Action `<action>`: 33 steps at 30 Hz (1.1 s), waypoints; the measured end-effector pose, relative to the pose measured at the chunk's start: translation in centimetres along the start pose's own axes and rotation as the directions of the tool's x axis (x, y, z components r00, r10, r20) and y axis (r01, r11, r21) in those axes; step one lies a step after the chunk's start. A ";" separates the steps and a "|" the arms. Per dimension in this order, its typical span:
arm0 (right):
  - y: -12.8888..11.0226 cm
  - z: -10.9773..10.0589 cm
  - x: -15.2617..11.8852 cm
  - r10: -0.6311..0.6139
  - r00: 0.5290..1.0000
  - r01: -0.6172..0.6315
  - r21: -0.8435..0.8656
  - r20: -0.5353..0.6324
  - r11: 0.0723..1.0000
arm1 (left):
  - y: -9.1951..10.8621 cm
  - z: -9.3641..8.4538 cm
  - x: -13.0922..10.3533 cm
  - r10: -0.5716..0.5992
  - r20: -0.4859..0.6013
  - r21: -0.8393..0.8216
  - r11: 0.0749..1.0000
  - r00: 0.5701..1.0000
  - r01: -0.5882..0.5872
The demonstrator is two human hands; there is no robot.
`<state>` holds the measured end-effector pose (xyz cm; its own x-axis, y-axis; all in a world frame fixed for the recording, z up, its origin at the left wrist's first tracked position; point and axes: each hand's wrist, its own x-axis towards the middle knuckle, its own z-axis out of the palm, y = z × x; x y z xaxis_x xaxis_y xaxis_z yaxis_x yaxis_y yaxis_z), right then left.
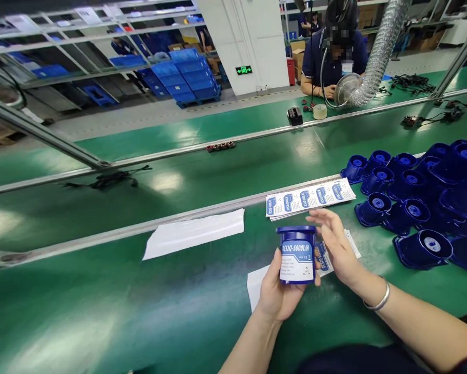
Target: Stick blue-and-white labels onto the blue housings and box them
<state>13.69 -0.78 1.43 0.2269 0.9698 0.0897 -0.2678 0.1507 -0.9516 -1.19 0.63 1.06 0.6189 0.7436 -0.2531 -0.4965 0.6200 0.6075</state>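
A blue plastic pump housing (279, 265) with a flange at its top is held nearly upright in front of me. My left hand (277, 293) is wrapped round it from below and the left. On its front sits a blue and white label (296, 259) reading DC52Q-5000L/H. My right hand (336, 246) is beside the housing's right side, fingers stretched out and holding nothing; whether a fingertip touches the housing I cannot tell. Behind the hands lies a label sheet (327, 265), partly hidden, with its white part (256, 285) showing at the left.
A stack of label sheets (311, 200) lies behind my hands, and a white backing sheet (196, 234) to the left. Many blue housings (407, 215) crowd the right. A metal rail (217, 205) crosses the green table (120, 311). Opposite, a person (313, 70) works by a flexible duct (385, 52).
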 end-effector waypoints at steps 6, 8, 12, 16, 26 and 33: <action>-1.8 -1.7 0.6 -0.096 0.928 0.153 -0.134 0.359 0.979 | -0.2 0.3 0.0 -0.186 0.067 0.042 0.982 0.980 0.184; -2.1 -1.9 0.4 -0.134 0.900 0.243 -0.221 0.416 0.945 | -0.3 0.0 0.0 -0.222 0.067 0.083 0.973 0.973 0.217; -2.3 -1.9 -0.1 -0.219 0.839 0.388 -0.265 0.498 0.883 | 0.1 0.0 -0.3 -0.262 0.060 0.169 0.953 0.963 0.249; -2.0 -1.6 -0.5 -0.228 0.864 0.395 -0.324 0.448 0.860 | 1.1 0.6 -0.6 -0.147 0.035 0.375 0.919 0.988 0.123; -0.9 -1.3 -0.7 -0.117 0.972 0.200 -0.451 0.204 0.870 | 1.7 1.3 -0.6 0.184 0.093 0.864 0.473 0.979 -0.171; -0.9 -0.8 -0.8 -0.034 0.993 0.080 -0.454 0.109 0.887 | 0.9 0.9 -0.5 0.285 0.115 0.953 0.238 0.951 -0.187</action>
<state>14.53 -1.82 2.00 0.1322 0.9793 0.1535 0.2059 0.1243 -0.9706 -1.39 0.63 2.46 0.5174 0.8555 0.0195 0.3463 -0.2302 0.9094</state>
